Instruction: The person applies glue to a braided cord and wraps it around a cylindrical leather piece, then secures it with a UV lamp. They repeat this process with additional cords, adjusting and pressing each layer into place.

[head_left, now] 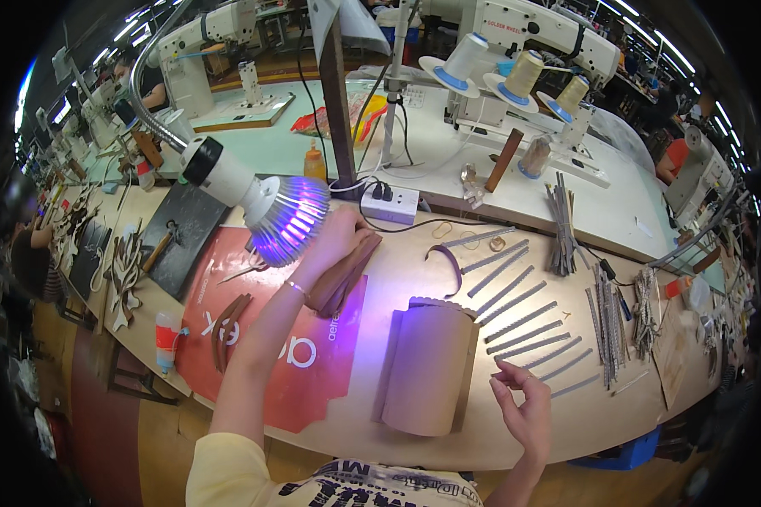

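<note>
My left hand (pixel 340 241) reaches past the lamp and is closed on the top end of some folded brown leather pieces (pixel 347 283); its fingertips are partly hidden. The pieces are over a red printed sheet (pixel 266 372). My right hand (pixel 526 407) is near the front of the table, thumb and forefinger slightly apart, with nothing visible between them. Just beyond it, narrow grey strips (pixel 522 326) lie fanned out in a row. Between my hands stands a curved brown board (pixel 427 372) with a scalloped far edge. A thin brown curved strip (pixel 452 266) lies beyond it.
A lit lamp (pixel 283 215) on a bendable neck hangs over my left forearm. Behind are a power strip (pixel 389 203), thread cones (pixel 465 63) and sewing machines. Bundles of strips (pixel 561 224) lie right. A white-and-red bottle (pixel 167 340) and a hammer (pixel 161 245) are left.
</note>
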`<state>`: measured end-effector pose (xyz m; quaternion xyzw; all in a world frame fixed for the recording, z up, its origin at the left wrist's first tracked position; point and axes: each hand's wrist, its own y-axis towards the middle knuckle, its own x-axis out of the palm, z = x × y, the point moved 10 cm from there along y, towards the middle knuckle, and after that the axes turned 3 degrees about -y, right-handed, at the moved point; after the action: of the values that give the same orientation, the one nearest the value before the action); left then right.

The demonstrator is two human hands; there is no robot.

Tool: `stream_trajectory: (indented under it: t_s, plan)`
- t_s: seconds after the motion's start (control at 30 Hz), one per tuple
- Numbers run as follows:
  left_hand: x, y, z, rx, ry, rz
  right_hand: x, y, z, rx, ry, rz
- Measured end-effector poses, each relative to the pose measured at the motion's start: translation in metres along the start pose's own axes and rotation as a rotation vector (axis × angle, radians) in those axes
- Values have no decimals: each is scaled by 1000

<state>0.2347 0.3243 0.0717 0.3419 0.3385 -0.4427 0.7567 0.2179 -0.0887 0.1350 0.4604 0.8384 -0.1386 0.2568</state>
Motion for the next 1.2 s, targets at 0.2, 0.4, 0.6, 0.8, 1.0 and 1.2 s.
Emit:
stream_trajectory:
  t_s: [0.2,0.4,0.6,0.8,1.0,1.2]
  plan:
    - [12,16,4,145,198,-121,5,6,-12,-60,-45,-27]
    - [24,12,9,232,421,-127,9,8,-27,-83,-65,-46]
    - [12,1,3,235,305,6,32,40,-85,-437,-273,-125]
    - [-15,-22,14,196,36,210,145,192,-104,-441,-372,-347]
    - [-35,-56,10,72,-36,419,262,272,-59,-85,-3,-601]
    - [-36,-71,-1,72,2,458,277,249,-79,-279,30,-618]
